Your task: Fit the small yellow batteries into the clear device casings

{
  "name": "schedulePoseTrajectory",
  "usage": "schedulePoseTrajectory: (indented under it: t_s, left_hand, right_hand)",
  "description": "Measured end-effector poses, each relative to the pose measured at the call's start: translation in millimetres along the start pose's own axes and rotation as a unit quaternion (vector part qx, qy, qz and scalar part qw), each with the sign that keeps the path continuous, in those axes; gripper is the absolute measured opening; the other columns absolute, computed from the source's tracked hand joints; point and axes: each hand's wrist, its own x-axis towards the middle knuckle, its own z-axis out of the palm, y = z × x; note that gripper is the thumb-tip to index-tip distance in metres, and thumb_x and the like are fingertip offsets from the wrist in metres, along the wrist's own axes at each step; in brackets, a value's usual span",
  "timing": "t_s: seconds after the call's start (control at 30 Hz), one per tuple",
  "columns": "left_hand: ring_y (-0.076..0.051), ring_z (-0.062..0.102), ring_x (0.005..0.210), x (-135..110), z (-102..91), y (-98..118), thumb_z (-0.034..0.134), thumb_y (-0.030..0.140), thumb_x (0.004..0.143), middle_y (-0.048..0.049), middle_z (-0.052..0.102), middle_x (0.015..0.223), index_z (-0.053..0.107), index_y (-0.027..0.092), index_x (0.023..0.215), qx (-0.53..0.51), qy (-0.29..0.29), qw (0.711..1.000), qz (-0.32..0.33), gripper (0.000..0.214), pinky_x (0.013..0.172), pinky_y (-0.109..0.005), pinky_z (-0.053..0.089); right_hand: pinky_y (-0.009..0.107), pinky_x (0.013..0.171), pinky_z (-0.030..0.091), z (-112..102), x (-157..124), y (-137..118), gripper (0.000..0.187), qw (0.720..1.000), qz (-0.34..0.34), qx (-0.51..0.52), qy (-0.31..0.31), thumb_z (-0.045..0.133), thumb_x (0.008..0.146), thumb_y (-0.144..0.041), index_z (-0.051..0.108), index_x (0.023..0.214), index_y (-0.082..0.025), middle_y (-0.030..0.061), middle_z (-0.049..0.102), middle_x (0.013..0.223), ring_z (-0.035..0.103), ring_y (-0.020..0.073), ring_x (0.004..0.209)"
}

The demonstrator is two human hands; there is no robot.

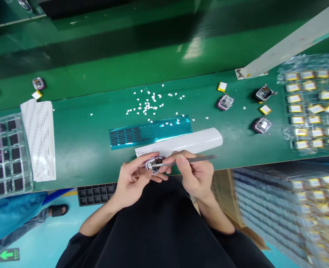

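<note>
My left hand point(135, 178) is closed around a small purple-rimmed electronic device point(154, 165), its inside parts facing up. Between the thumb and fingers of my right hand point(193, 173) is a pair of metal tweezers point(203, 158). The tweezers' tip reaches into the device; whether it pinches anything is too small to tell. Just beyond my hands lie a curled white sheet point(186, 142) and a shiny blue film strip point(164, 132) with rows of dark pieces. Many small white bits point(147, 106) are scattered on the green bench past the film.
More open devices point(225, 102) and yellow-edged battery-like blocks point(265, 109) lie to the right, beside a clear tray point(294, 98) of such blocks. A pale post point(287, 41) slants up there. At left are white printed strips point(41, 141), a compartment tray point(9, 156) and a person's foot point(58, 210).
</note>
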Motion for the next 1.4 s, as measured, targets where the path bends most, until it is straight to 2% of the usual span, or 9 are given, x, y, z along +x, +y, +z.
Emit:
schedulePoseTrajectory:
  t_s: [0.2,0.4,0.57,0.67,0.8,0.9,1.13,1.23,1.4]
  left_hand:
    - [-0.025,0.081,0.073,-1,-0.4,-1,0.069,0.032,0.096,-0.0088,0.080,0.084,0.074,0.014,0.122,0.026,0.018,0.998,-0.049,0.032,0.066,-0.031,0.069]
    - [-0.025,0.081,0.076,-3,-7.9,-1,0.067,0.040,0.097,-0.0107,0.080,0.086,0.072,0.014,0.124,0.057,-0.006,0.996,-0.066,0.038,0.071,-0.034,0.068]
    - [-0.023,0.079,0.077,5,-27.6,-1,0.062,0.044,0.100,-0.0116,0.081,0.096,0.070,0.014,0.113,0.151,0.033,0.988,-0.025,0.034,0.074,-0.034,0.066]
    - [-0.022,0.077,0.083,14,-41.0,-1,0.054,0.038,0.104,-0.0093,0.080,0.095,0.071,0.017,0.110,0.319,0.046,0.946,0.036,0.028,0.080,-0.034,0.061]
    - [-0.027,0.063,0.124,28,-50.9,-4,0.044,0.023,0.105,-0.0108,0.075,0.122,0.069,0.019,0.118,0.530,-0.025,0.837,0.136,0.028,0.103,-0.043,0.048]
    - [-0.027,0.063,0.122,35,-52.2,-8,0.042,0.017,0.105,-0.0115,0.074,0.125,0.066,0.018,0.123,0.606,-0.062,0.777,0.159,0.030,0.098,-0.042,0.047]
    - [-0.030,0.064,0.115,43,-47.9,-12,0.043,0.006,0.097,-0.0140,0.077,0.108,0.066,0.014,0.120,0.668,-0.088,0.712,0.198,0.034,0.100,-0.045,0.046]
    - [-0.029,0.067,0.109,42,-40.2,-3,0.044,0.008,0.096,-0.0122,0.077,0.106,0.067,0.018,0.113,0.625,-0.091,0.745,0.216,0.031,0.107,-0.049,0.044]
    - [-0.023,0.072,0.094,41,-40.8,29,0.049,0.026,0.103,-0.0102,0.079,0.105,0.059,0.021,0.114,0.269,0.075,0.953,0.119,0.015,0.091,-0.041,0.054]
  right_hand:
    - [0.026,0.057,0.058,-1,-1,-5,0.032,0.999,0.025,-0.016,-0.011,0.050,0.107,-0.030,0.080,0.100,-0.021,0.0026,0.078,0.075,0.070,0.0143,0.059]
    - [0.037,0.061,0.058,-22,10,6,0.029,0.996,-0.078,-0.025,0.042,0.050,0.106,-0.031,0.079,0.104,-0.025,0.0042,0.078,0.079,0.071,0.0202,0.068]
    - [0.041,0.083,0.058,-34,39,27,0.023,0.969,-0.084,-0.213,-0.098,0.056,0.103,-0.026,0.077,0.113,-0.028,0.0012,0.081,0.100,0.069,0.0214,0.096]
    - [0.041,0.088,0.058,-34,48,41,0.023,0.957,-0.093,-0.235,-0.142,0.056,0.104,-0.026,0.076,0.116,-0.027,0.0012,0.080,0.107,0.066,0.0212,0.101]
    - [0.042,0.089,0.059,-33,51,52,0.023,0.949,-0.107,-0.252,-0.157,0.058,0.104,-0.027,0.075,0.118,-0.027,0.0013,0.080,0.111,0.066,0.0210,0.102]
    - [0.042,0.088,0.061,-33,50,56,0.024,0.945,-0.122,-0.255,-0.164,0.059,0.103,-0.025,0.074,0.122,-0.029,0.0004,0.079,0.116,0.068,0.0203,0.103]
    - [0.040,0.078,0.064,-32,55,57,0.046,0.924,-0.221,-0.282,-0.131,0.055,0.097,-0.006,0.069,0.130,-0.034,-0.0032,0.075,0.125,0.073,0.0193,0.097]
    - [0.040,0.073,0.063,-29,60,47,0.049,0.926,-0.244,-0.285,-0.037,0.060,0.096,-0.008,0.067,0.132,-0.039,-0.0047,0.074,0.126,0.074,0.0185,0.085]
    - [0.041,0.065,0.061,-15,53,24,0.051,0.922,-0.267,-0.275,0.059,0.064,0.095,-0.008,0.067,0.133,-0.042,-0.0044,0.076,0.120,0.075,0.0213,0.083]
